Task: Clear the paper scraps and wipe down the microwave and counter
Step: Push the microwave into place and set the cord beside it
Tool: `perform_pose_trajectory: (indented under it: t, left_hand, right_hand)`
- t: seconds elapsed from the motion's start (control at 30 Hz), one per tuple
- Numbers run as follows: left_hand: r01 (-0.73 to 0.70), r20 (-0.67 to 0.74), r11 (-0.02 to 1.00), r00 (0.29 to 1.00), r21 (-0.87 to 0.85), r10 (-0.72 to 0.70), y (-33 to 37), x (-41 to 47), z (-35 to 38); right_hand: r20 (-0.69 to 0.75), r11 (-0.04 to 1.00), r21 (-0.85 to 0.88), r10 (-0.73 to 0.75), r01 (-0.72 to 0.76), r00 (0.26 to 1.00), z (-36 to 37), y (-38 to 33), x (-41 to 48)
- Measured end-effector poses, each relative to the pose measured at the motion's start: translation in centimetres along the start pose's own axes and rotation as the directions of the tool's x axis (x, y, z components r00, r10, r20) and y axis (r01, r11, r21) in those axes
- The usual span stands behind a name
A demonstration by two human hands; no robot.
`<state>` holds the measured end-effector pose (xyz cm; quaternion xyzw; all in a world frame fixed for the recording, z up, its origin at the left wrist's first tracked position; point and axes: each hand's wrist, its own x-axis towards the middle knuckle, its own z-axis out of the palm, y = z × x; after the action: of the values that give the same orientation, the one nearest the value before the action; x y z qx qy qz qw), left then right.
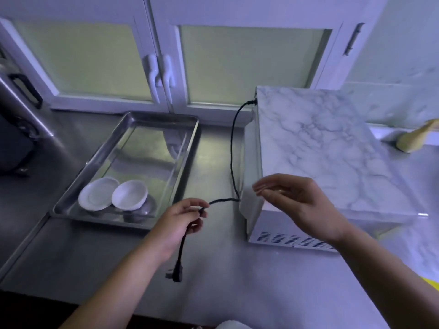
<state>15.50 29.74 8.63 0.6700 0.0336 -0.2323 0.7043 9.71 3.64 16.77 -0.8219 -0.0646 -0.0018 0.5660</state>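
Surface: stainless-steel counter [83, 252], seen from above. At 12 o'clock a white-framed window [249, 65] with frosted panes, both sashes closed. At 9 o'clock a dark appliance [14, 138], partly cut off by the frame edge.

Metal tray [99, 220] at 10 o'clock, set at an angle. Two white dishes [97, 198] [129, 194] sit side by side in its near end, touching or nearly so.

Microwave [320, 143] at 2 o'clock on the counter, top covered in a marble pattern, vent slots on the near face. A yellowish object [413, 138] lies beyond it at 3 o'clock (blurred, cannot identify).

Power cord [232, 150], black, leaves the microwave's far left corner and drops along its left side, then runs toward 8 o'clock.

Left hand [180, 222]: thumb and fingertips pinch the cord, other fingers curled under. The plug [176, 271] hangs at 6 o'clock from this hand; cannot tell whether it touches the counter.

Right hand [301, 200]: released, fingers loosely extended toward 9 o'clock, holding nothing, over the microwave's near left corner. Contact with the top cannot be told.
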Motion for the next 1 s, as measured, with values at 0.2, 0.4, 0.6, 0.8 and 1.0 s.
perform_pose_trajectory:
  t: [0.2,0.4,0.6,0.8,1.0]
  left_hand:
    - [-0.012,-0.064,0.987,0.998,-0.160,0.001,3.3,-1.3,9.3]
    - [-0.172,-0.142,0.984,0.976,-0.039,0.165,3.5,-0.3,16.2]
    - [-0.188,-0.347,0.979,0.915,0.077,0.203,2.1,2.7,20.2]
    - [-0.277,-0.548,0.942,0.766,0.192,0.337,1.9,3.4,21.9]
    - [-0.326,-0.660,0.869,0.565,0.372,0.494,0.4,4.0,23.6]
  right_hand:
    - [-0.056,0.984,-0.178,-0.012,0.002,0.998,-9.9,1.3,3.2]
    - [-0.129,0.851,-0.517,0.031,-0.094,0.991,-17.9,7.3,9.4]
    - [-0.131,0.604,-0.783,0.075,-0.150,0.989,-21.1,12.5,17.2]
    - [-0.164,0.498,-0.844,0.112,-0.198,0.980,-24.3,15.1,24.8]
    - [-0.202,0.471,-0.851,0.118,-0.234,0.972,-26.3,15.8,29.4]
